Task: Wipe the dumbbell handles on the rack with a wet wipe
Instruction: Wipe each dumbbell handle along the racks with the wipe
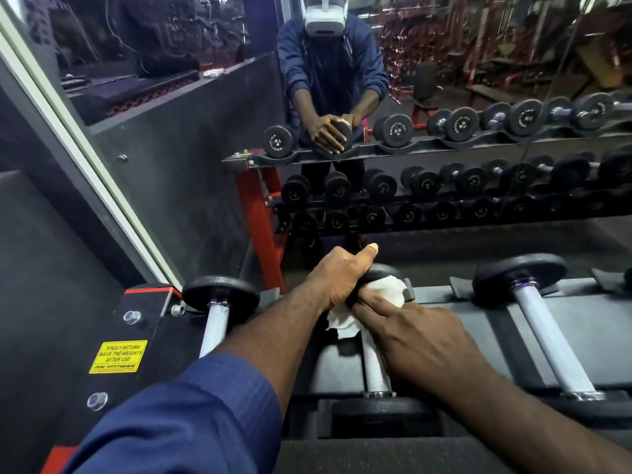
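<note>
Two hands (376,302); one wipe (386,290); three dumbbells (376,371)

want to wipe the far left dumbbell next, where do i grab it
Wrap a hand around the bare knurled handle of the left dumbbell, coming from above: it lies cradled in the rack, heads at both ends, with the shaft's top exposed.

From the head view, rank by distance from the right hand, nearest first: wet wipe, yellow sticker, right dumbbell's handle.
1. Wet wipe: under the right hand, on the middle dumbbell.
2. Right dumbbell's handle: one slot to the right.
3. Yellow sticker: far left, on the rack frame.
</note>
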Available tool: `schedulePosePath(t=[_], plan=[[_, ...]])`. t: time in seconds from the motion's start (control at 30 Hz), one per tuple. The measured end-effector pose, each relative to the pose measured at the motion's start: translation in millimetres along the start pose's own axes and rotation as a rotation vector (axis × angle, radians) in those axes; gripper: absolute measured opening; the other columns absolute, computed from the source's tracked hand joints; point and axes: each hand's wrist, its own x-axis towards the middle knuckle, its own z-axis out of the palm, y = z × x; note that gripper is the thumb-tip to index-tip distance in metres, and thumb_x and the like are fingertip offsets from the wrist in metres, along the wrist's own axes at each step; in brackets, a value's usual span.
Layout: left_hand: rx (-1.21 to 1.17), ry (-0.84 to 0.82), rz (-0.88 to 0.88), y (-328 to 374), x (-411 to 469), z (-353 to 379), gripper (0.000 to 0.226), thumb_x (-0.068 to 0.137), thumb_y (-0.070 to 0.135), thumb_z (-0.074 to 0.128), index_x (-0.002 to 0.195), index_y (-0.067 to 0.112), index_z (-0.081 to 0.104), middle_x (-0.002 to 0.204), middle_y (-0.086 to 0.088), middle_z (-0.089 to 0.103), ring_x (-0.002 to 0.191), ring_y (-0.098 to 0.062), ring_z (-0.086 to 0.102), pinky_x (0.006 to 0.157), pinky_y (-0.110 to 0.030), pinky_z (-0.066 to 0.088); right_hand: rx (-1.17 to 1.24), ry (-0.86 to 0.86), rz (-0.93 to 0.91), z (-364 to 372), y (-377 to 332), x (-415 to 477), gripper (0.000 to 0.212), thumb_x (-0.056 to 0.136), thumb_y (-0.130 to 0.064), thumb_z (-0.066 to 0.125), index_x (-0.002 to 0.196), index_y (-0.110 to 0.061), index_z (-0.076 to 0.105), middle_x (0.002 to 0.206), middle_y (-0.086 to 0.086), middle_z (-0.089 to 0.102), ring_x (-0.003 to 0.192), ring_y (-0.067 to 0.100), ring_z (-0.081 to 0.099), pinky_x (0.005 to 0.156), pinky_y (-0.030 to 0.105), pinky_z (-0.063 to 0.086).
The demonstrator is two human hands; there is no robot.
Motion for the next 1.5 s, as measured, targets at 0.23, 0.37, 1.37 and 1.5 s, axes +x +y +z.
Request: schedulePosePath(t=[0.23, 0.37, 1.37, 1.5], plan=[[-0.014, -0.025, -0.022, 1.8, -1.6, 0.9, 0.068, 0.087, 0.076, 0.047, 0.052, 0.018, 0.046, 0.055, -0.001, 0.047, 0.052, -0.02, 0.045, 0.062, -0.038, 0.041, -0.085, 0.002, -0.06, -7.2, -14.6, 22.1, 0.038, 0.09, -0.041, 0.034, 0.092, -0.026, 0.069, 0.092, -0.005, 0.069, 0.062, 0.027, 0.068, 0.047, 0.027, 0.025], [-0.042, -0.049, -0.026, 1.0, -1.8, -0.2, 0.072, 0.077, 0.082, 0.042, 0.064, 0.013, 0.06, 0.057, -0.002, 0.055, 0.056, -0.02, 0.055, 0.065, -0.037, 0.049, -0.119, -0.038, -0.082, -9.3, -24.5, 33.4, 0.036, 0.093, -0.038, 0.04, 0.113, -0.023, 0.067, 0.105, -0.001, 0.067, 0.084, 0.029, 0.066, 0.058, 0.032, 0.03], [-0.041, 0.021, 0.039, -8.7, 3.8, 2.2, 0.074, 0.076, 0.083, 0.046, 0.059, 0.011, 0.053, 0.056, -0.002, 0.045, 0.053, -0.018, 0.044, 0.068, -0.05, 0.049, 1.891, 0.104, 0.804, 25.0, -7.9, 11.9, 0.005, 0.09, -0.01, 0.067, 0.085, -0.01, 0.07, 0.083, 0.01, 0.072, 0.072, 0.019, 0.065, 0.067, 0.029, 0.049], [-0.06, 0.024, 0.023, -10.4, 6.0, 2.5, 0.09, 0.074, 0.085, 0.046, 0.066, -0.004, 0.057, 0.061, -0.005, 0.052, 0.058, -0.02, 0.049, 0.076, -0.054, 0.054, 2.174, -0.194, 0.83, 18.6, -8.4, 21.1, 0.024, 0.08, -0.007, 0.07, 0.104, -0.006, 0.068, 0.117, 0.018, 0.073, 0.106, 0.028, 0.07, 0.099, 0.044, 0.049]])
